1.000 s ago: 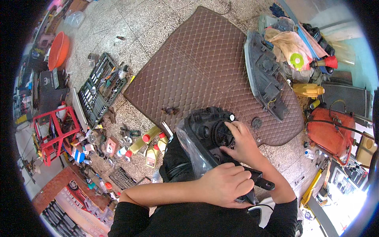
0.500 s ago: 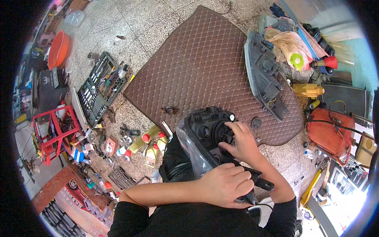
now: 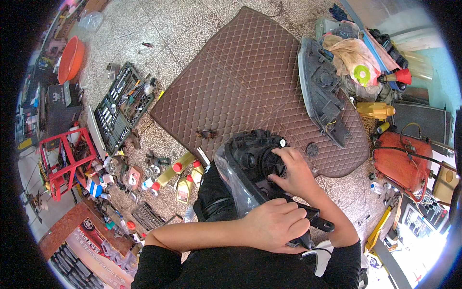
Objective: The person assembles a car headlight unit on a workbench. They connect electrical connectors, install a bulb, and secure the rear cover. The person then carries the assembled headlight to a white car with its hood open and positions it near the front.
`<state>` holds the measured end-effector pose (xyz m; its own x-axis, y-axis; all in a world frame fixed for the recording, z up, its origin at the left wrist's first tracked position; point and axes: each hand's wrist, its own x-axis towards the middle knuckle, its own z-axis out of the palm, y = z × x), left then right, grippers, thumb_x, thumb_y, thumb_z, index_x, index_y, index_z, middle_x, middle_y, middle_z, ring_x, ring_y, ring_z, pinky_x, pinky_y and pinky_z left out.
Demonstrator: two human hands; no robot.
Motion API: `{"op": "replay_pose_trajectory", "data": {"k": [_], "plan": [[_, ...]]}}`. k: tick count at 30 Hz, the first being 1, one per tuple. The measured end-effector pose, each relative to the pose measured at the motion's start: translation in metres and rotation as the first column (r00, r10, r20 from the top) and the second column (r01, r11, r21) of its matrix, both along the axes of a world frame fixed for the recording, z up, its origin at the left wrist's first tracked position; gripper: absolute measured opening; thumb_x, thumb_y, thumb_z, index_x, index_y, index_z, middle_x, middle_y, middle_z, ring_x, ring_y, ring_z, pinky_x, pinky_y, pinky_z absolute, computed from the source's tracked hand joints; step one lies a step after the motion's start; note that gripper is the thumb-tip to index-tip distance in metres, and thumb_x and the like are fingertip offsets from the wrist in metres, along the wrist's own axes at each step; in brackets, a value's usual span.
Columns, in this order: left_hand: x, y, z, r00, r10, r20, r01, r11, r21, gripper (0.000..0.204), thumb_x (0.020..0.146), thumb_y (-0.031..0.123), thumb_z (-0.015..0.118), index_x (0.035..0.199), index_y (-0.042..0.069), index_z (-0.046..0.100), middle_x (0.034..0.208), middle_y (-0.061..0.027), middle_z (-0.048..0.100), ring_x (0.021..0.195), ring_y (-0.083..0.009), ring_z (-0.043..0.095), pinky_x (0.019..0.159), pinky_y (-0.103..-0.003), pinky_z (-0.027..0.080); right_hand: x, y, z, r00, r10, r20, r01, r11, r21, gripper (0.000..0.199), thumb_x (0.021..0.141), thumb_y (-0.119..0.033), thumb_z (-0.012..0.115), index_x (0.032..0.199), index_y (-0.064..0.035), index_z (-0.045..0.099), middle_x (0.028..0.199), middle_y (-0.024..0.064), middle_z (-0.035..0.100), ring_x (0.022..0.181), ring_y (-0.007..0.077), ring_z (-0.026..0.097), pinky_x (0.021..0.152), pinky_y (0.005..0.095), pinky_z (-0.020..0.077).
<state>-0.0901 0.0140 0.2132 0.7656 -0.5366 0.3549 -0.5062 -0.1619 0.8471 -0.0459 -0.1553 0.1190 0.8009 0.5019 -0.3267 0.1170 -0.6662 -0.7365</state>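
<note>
Across my lap rests a car headlight (image 3: 236,159), its black housing back facing up and a clear lens edged with plastic film toward the left. My left hand (image 3: 276,225) reaches over from the left and is closed around the housing's near end, beside a black bracket (image 3: 321,222). My right hand (image 3: 294,174) has thumb and fingers curled on the rim of a round black cap (image 3: 269,161) on the housing back. A small white-tipped part (image 3: 283,143) stands just above those fingers. The palm side of the left hand is hidden.
A brown quilted mat (image 3: 231,77) covers the floor ahead, with a second headlight (image 3: 321,86) and a small round black piece (image 3: 312,149) on it. Left are an open socket set (image 3: 122,106), bottles (image 3: 184,189) and a red frame (image 3: 67,161). A red-orange creeper-like seat (image 3: 402,156) stands right.
The right hand's fingers have shifted very slightly on the round cap. My left hand and the headlight stay in place.
</note>
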Motion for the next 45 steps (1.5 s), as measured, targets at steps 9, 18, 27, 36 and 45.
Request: {"op": "replay_pose_trajectory", "data": {"k": [9,18,27,36,45], "plan": [[-0.001,0.001,0.001,1.000,-0.024,-0.008,0.024,0.999,0.039,0.051,0.075,0.052,0.082,0.079,0.009,0.055,0.086,-0.0058,0.058,0.071,-0.0218,0.061,0.061,-0.034,0.048,-0.001,0.001,-0.001,0.999,0.041,0.033,-0.040,0.999,-0.016,0.069,0.078,-0.020,0.085,0.138,-0.0030,0.055,0.126,0.0221,0.059,0.120,0.0427,0.058,0.104,0.0476,0.0491],[0.000,0.003,0.000,1.000,0.001,-0.007,-0.001,1.000,0.014,0.050,0.074,0.050,0.084,0.079,0.010,0.054,0.086,-0.0062,0.058,0.068,-0.0220,0.061,0.058,-0.035,0.047,-0.003,0.005,-0.002,0.999,0.011,0.033,-0.011,1.000,-0.003,0.070,0.076,-0.017,0.086,0.137,-0.0024,0.055,0.126,0.0213,0.058,0.117,0.0422,0.058,0.103,0.0471,0.0498],[-0.001,0.004,0.002,1.000,-0.010,-0.012,0.010,1.000,0.026,0.051,0.074,0.050,0.084,0.079,0.010,0.054,0.087,-0.0066,0.059,0.071,-0.0224,0.062,0.060,-0.034,0.048,-0.002,0.004,-0.003,0.996,0.053,0.067,-0.055,0.998,0.027,0.071,0.074,-0.015,0.086,0.137,-0.0030,0.055,0.128,0.0203,0.058,0.121,0.0416,0.056,0.104,0.0472,0.0483],[-0.002,0.005,0.002,1.000,0.001,-0.012,-0.001,1.000,0.026,0.051,0.073,0.050,0.084,0.078,0.010,0.054,0.083,-0.0063,0.058,0.069,-0.0222,0.062,0.059,-0.034,0.048,-0.002,0.001,-0.011,0.995,0.067,0.076,-0.067,0.998,-0.002,0.069,0.076,-0.022,0.087,0.135,-0.0025,0.056,0.122,0.0198,0.059,0.115,0.0420,0.060,0.099,0.0477,0.0523],[-0.006,0.010,0.003,0.998,-0.041,-0.049,0.045,0.996,0.080,0.048,0.077,0.048,0.080,0.085,0.008,0.056,0.086,-0.0060,0.056,0.080,-0.0231,0.062,0.068,-0.035,0.048,-0.009,0.000,-0.023,0.958,0.178,0.225,-0.162,0.983,-0.090,0.068,0.076,-0.031,0.087,0.129,0.0024,0.059,0.115,0.0180,0.062,0.106,0.0383,0.063,0.092,0.0447,0.0539]]}}
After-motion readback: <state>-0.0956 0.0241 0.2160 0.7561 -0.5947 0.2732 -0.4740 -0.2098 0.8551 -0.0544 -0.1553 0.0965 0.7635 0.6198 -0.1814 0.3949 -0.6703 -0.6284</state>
